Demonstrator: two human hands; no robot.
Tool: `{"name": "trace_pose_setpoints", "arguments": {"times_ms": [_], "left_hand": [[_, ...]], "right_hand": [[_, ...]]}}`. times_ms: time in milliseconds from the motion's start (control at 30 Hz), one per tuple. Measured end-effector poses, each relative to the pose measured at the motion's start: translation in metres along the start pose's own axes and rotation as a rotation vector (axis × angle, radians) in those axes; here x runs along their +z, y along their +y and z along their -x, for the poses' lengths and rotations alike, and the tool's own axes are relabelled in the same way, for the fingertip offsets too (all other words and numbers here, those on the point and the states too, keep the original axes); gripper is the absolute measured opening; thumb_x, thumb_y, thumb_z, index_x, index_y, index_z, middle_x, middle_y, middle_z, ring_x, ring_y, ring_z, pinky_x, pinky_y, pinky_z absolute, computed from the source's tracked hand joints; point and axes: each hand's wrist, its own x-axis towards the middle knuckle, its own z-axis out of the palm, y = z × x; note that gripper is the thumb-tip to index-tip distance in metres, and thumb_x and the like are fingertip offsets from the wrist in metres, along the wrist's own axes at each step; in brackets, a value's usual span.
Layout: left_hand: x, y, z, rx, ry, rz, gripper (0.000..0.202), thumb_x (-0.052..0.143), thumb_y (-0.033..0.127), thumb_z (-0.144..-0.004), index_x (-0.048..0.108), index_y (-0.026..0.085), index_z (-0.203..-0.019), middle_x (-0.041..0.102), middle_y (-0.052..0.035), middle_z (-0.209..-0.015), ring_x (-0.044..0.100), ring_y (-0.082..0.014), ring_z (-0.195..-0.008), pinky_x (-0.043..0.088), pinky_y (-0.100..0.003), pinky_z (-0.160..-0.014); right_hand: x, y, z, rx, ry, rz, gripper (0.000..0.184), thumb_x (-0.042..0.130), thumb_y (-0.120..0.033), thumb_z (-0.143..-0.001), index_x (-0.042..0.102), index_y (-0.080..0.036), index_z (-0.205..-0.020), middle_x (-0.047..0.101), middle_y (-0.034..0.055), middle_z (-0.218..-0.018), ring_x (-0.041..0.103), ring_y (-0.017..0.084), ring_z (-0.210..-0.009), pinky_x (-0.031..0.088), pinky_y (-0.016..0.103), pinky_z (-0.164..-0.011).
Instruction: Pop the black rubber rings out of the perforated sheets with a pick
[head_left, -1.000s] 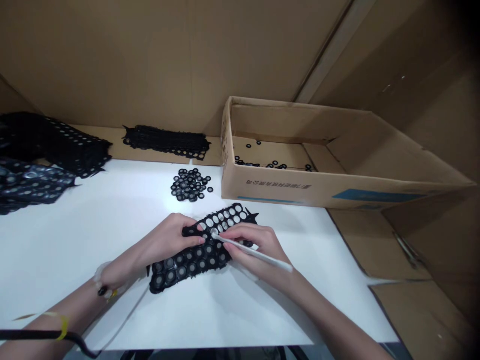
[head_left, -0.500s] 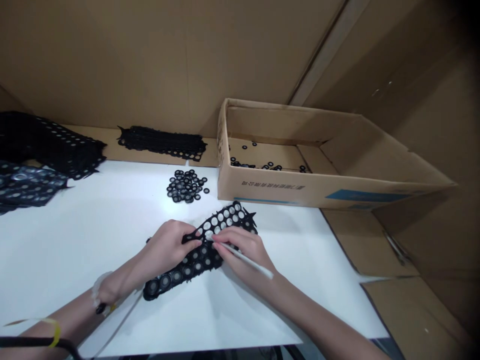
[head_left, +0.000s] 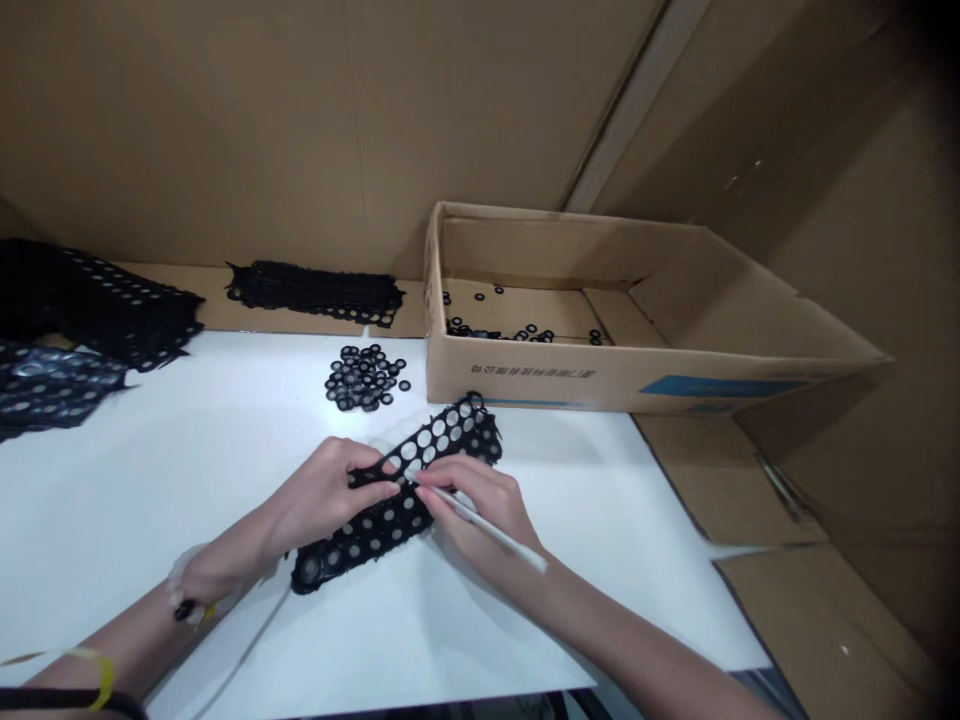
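Note:
A black rubber sheet (head_left: pixel 375 525) with rows of round rings and holes lies slantwise on the white table. My left hand (head_left: pixel 334 488) grips its upper edge near the middle, thumb and fingers pinched on the rubber. Between the fingertips of my right hand (head_left: pixel 480 500) is a thin white stick (head_left: pixel 499 540), held like a pen. Its tip meets the sheet close to my left thumb, among the open holes; the exact contact is hidden by my fingers. Behind the sheet sits a pile of small black rings (head_left: pixel 365 378).
An open cardboard box (head_left: pixel 540 378) with loose black rings inside stands at the back right. A stack of black perforated strips (head_left: pixel 315 290) lies by the back wall. More black perforated sheets (head_left: pixel 97 300) are heaped at the left. A thin cord (head_left: pixel 247 650) runs near my left wrist.
The whole view has shifted slightly. The sheet's far end has turned a little, and both hands stay at nearly the same spot on it, still holding sheet and stick.

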Motion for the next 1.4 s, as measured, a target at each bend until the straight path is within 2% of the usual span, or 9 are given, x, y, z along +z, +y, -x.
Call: {"name": "trace_pose_setpoints", "arguments": {"times_ms": [167, 333, 533, 733, 833, 967, 1033, 1233, 1400], "left_hand": [[0.002, -0.001, -0.001, -0.078, 0.090, 0.085, 0.025, 0.062, 0.039, -0.081, 0.066, 0.016, -0.073, 0.065, 0.0011, -0.074, 0.057, -0.0169, -0.073, 0.041, -0.024, -0.067], [0.007, -0.002, -0.002, 0.083, 0.159, 0.054, 0.023, 0.058, 0.037, -0.086, 0.063, 0.018, -0.075, 0.059, 0.0000, -0.074, 0.053, -0.0169, -0.077, 0.039, -0.027, -0.072], [0.004, 0.000, -0.002, 0.054, 0.048, 0.033, 0.022, 0.054, 0.040, -0.087, 0.064, 0.021, -0.082, 0.059, -0.0015, -0.084, 0.046, -0.0204, -0.090, 0.036, -0.031, -0.084], [-0.004, 0.011, 0.001, -0.039, -0.084, 0.222, 0.022, 0.056, 0.041, -0.081, 0.058, 0.019, -0.082, 0.056, -0.0002, -0.083, 0.051, -0.0195, -0.085, 0.039, -0.030, -0.079], [-0.002, 0.010, 0.002, -0.020, 0.035, 0.030, 0.021, 0.059, 0.040, -0.077, 0.055, 0.019, -0.076, 0.057, 0.0001, -0.080, 0.051, -0.0208, -0.085, 0.038, -0.032, -0.079], [0.000, 0.006, 0.003, 0.056, 0.365, -0.380, 0.017, 0.057, 0.033, -0.078, 0.053, 0.021, -0.088, 0.059, -0.0030, -0.093, 0.046, -0.0242, -0.094, 0.031, -0.037, -0.083], [0.000, 0.006, 0.004, 0.080, 0.423, -0.491, 0.016, 0.055, 0.033, -0.078, 0.049, 0.020, -0.086, 0.058, -0.0028, -0.088, 0.044, -0.0234, -0.089, 0.028, -0.038, -0.080], [-0.001, 0.010, 0.003, 0.134, 0.143, -0.470, 0.028, 0.041, 0.028, -0.089, 0.049, 0.018, -0.064, 0.055, -0.0001, -0.063, 0.044, -0.0186, -0.075, 0.025, -0.039, -0.077], [-0.004, 0.009, 0.004, 0.148, 0.183, -0.211, 0.034, 0.037, 0.031, -0.090, 0.042, 0.018, -0.059, 0.049, -0.0002, -0.061, 0.045, -0.0180, -0.074, 0.032, -0.036, -0.077]], "right_hand": [[0.003, 0.001, 0.002, -0.088, -0.013, 0.000, 0.009, 0.057, -0.014, -0.088, 0.062, -0.018, -0.095, 0.070, 0.0063, -0.097, 0.065, 0.016, -0.093, 0.051, 0.027, -0.084], [0.005, -0.003, 0.003, -0.043, 0.011, 0.014, 0.012, 0.054, -0.014, -0.088, 0.061, -0.019, -0.096, 0.069, 0.0064, -0.097, 0.065, 0.017, -0.092, 0.051, 0.030, -0.083], [0.006, -0.007, 0.002, 0.136, 0.004, 0.012, 0.018, 0.049, -0.016, -0.089, 0.064, -0.021, -0.098, 0.070, 0.0043, -0.091, 0.066, 0.019, -0.083, 0.052, 0.030, -0.076], [0.007, -0.006, 0.001, 0.032, -0.002, -0.066, 0.023, 0.044, -0.013, -0.092, 0.064, -0.021, -0.100, 0.069, 0.0048, -0.098, 0.064, 0.017, -0.090, 0.051, 0.031, -0.083], [0.008, -0.006, 0.001, -0.044, -0.037, -0.094, 0.024, 0.043, -0.013, -0.093, 0.063, -0.021, -0.104, 0.067, 0.0058, -0.103, 0.061, 0.018, -0.098, 0.049, 0.033, -0.088], [0.006, -0.005, 0.001, -0.050, -0.070, -0.085, 0.024, 0.043, -0.015, -0.094, 0.061, -0.021, -0.108, 0.066, 0.0067, -0.104, 0.061, 0.019, -0.097, 0.050, 0.034, -0.086], [0.004, -0.005, 0.000, -0.039, -0.065, -0.083, 0.024, 0.043, -0.015, -0.093, 0.061, -0.022, -0.108, 0.066, 0.0067, -0.104, 0.061, 0.019, -0.097, 0.050, 0.034, -0.086], [0.005, -0.006, 0.001, -0.025, -0.083, -0.095, 0.025, 0.044, -0.014, -0.093, 0.062, -0.021, -0.109, 0.066, 0.0061, -0.106, 0.060, 0.019, -0.100, 0.048, 0.033, -0.089], [0.005, 0.000, 0.000, 0.186, -0.061, -0.094, 0.023, 0.045, -0.019, -0.093, 0.066, -0.023, -0.102, 0.069, 0.0036, -0.100, 0.063, 0.018, -0.092, 0.050, 0.030, -0.083]]}}
